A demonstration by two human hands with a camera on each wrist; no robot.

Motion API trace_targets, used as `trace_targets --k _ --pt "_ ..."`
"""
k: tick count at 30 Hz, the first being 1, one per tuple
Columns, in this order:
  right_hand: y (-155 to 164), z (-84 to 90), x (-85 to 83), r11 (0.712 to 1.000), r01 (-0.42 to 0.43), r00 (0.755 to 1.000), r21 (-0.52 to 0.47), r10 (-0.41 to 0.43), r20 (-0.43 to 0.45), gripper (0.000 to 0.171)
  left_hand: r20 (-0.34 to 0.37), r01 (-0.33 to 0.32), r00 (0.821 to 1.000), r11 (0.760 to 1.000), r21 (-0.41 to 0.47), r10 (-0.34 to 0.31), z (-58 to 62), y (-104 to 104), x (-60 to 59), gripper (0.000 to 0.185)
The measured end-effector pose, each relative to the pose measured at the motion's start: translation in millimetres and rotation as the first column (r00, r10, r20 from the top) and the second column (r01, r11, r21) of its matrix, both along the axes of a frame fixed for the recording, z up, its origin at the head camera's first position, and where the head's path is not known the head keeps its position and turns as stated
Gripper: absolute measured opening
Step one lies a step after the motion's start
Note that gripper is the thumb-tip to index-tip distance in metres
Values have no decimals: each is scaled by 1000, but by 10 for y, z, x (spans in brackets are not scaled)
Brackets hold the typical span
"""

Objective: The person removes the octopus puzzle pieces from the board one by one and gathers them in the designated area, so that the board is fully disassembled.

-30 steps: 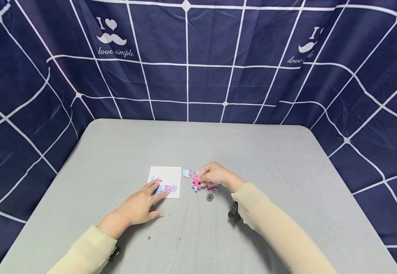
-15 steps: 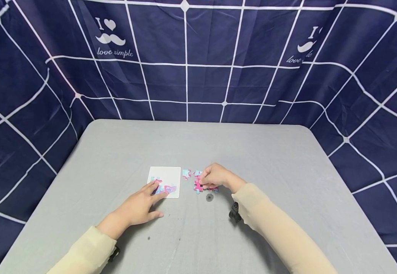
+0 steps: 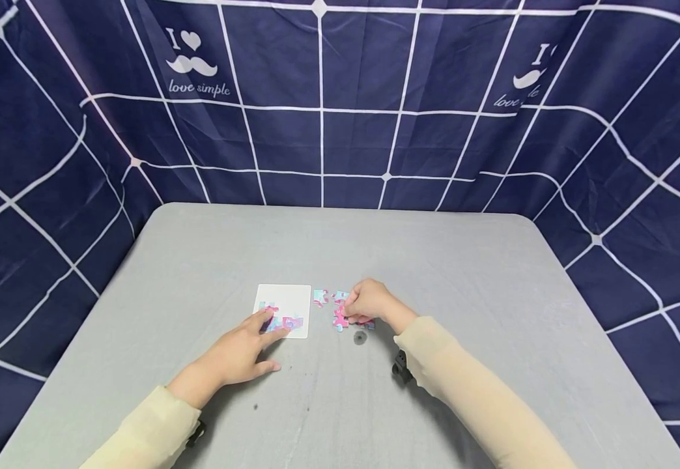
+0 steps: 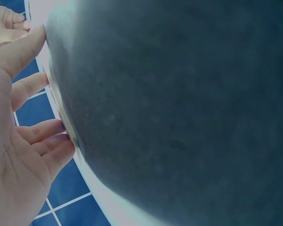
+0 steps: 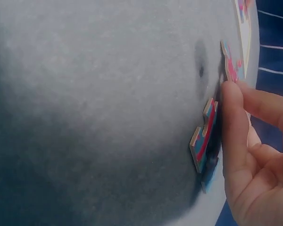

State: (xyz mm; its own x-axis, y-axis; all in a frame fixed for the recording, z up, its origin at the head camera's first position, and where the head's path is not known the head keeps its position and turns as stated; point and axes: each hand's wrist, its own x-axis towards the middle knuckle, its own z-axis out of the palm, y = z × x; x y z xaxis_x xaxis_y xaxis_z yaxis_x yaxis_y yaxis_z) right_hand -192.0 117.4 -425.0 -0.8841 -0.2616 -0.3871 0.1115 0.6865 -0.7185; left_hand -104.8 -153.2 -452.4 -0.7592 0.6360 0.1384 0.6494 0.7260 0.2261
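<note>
The right hand [image 3: 368,301] now sits slightly nearer the person than a second ago, drawn back a little toward the near edge of the table [image 3: 492,273]. The pink puzzle piece [image 3: 339,318] under its fingers [image 5: 233,110] has shifted with it, from a more exposed position at the fingertips to one tucked closer beneath the hand.

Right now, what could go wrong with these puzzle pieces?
The right hand crowds the loose puzzle pieces, so lifting one might knock its neighbours askew. The left hand only rests its fingers on the white puzzle board, which might slide on the smooth grey table.
</note>
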Motion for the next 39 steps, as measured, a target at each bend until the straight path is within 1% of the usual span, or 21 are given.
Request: trace_targets --k 7,12,14,15,21,22,25,30,32,39 --pt "-21 1 -4 999 3 999 49 -1 -36 11 20 -9 1000 1000 3 9 22 5 1 58" --pt "-10 -9 -30 998 9 1000 56 -8 -27 10 15 -7 1000 1000 -3 7 34 6 3 58" --pt "-4 -10 -40 999 19 1000 49 -18 -15 11 12 -6 1000 1000 -5 6 34 3 6 58" --pt "3 -2 -38 999 8 1000 39 -8 -22 11 10 -6 1000 1000 -5 6 34 2 8 58" --pt "5 24 -34 1000 27 1000 16 -27 -14 8 -10 -8 1000 1000 -26 8 25 5 22 59" --pt "-1 17 -39 999 42 999 18 -42 -4 8 -15 -9 1000 999 -34 8 24 9 25 59" --pt "-13 13 -42 999 44 999 8 -44 -11 8 -22 -21 1000 998 -51 20 33 25 44 59" --pt "-75 51 -37 998 44 999 -53 -44 -8 12 -27 -47 999 996 -80 45 39 39 66 59" --pt "-112 61 -43 997 37 999 -71 -39 -16 13 -32 -49 998 995 -83 47 38 43 67 59" --pt "-249 56 -61 990 -34 998 -140 26 -64 14 -65 -42 997 994 -100 36 10 40 71 60"
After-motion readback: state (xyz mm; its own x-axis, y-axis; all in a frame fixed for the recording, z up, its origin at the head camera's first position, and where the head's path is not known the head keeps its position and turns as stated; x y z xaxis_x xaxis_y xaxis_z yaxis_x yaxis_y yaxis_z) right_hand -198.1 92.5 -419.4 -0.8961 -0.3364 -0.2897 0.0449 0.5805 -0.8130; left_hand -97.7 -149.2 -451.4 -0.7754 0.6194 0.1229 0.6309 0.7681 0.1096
